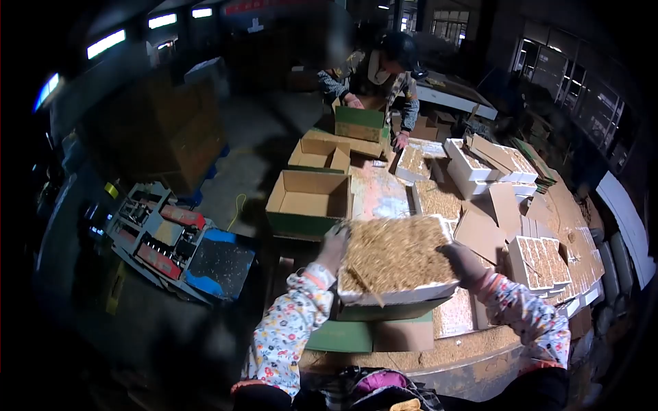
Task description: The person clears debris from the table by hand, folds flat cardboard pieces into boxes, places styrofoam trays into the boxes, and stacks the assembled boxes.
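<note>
A white tray [397,296] heaped with brown shredded material [394,253] is between my hands, above a green carton [343,335] at the table's near edge. At the tray's left side, my left hand [334,248] is gloved and closed on its edge. My right hand [462,264], in a dark glove, grips the right edge. A thin brown strip lies across the tray's front left corner. Just beyond my left hand stands an open, hollow carton [312,198] with green outer walls.
Across the table a person [384,75] reaches into a green box [360,120]. White trays [490,164] are stacked at right, with cardboard pieces [480,229] and another filled tray [539,264] nearer. A pallet jack [181,240] stands on the floor at left.
</note>
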`<move>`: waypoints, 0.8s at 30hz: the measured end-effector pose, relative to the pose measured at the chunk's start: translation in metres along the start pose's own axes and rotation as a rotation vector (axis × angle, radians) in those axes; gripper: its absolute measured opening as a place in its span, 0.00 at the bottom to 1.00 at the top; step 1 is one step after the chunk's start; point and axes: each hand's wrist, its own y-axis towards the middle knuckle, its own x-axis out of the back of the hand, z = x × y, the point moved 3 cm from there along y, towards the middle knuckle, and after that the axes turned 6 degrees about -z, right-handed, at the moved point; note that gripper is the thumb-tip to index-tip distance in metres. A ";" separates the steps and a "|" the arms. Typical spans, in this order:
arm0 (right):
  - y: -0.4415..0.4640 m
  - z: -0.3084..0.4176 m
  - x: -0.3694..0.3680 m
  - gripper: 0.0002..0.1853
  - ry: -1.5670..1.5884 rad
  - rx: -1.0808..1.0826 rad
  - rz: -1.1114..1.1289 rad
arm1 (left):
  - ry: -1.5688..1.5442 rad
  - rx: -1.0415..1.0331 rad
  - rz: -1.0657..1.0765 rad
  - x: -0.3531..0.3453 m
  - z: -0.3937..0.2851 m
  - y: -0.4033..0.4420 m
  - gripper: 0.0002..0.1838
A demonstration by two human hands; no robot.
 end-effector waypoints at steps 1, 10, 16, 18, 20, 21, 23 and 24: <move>0.007 -0.016 -0.003 0.13 -0.096 -0.031 -0.028 | -0.041 0.064 0.102 0.018 0.001 -0.001 0.08; -0.029 -0.023 -0.014 0.32 -0.645 0.917 -0.233 | 1.386 -0.458 0.016 -0.013 -0.052 -0.038 0.18; 0.125 -0.105 0.213 0.32 -1.471 0.771 -0.553 | 1.717 -0.575 -0.068 -0.041 -0.050 -0.042 0.19; 0.157 -0.127 0.298 0.28 -1.671 0.447 -0.470 | 1.662 -0.523 -0.051 -0.058 -0.052 -0.046 0.17; 0.202 -0.167 0.371 0.27 -1.883 0.107 -0.516 | 1.632 -0.395 -0.116 -0.073 -0.053 -0.050 0.17; 0.203 -0.162 0.377 0.28 -1.630 -0.025 -0.544 | 1.606 -0.334 -0.149 -0.075 -0.053 -0.048 0.17; 0.206 -0.167 0.372 0.25 -1.706 0.025 -0.454 | 1.643 -0.428 -0.123 -0.055 -0.051 -0.039 0.17; 0.197 -0.154 0.361 0.22 -1.747 0.084 -0.409 | 1.642 -0.483 -0.120 -0.055 -0.049 -0.040 0.18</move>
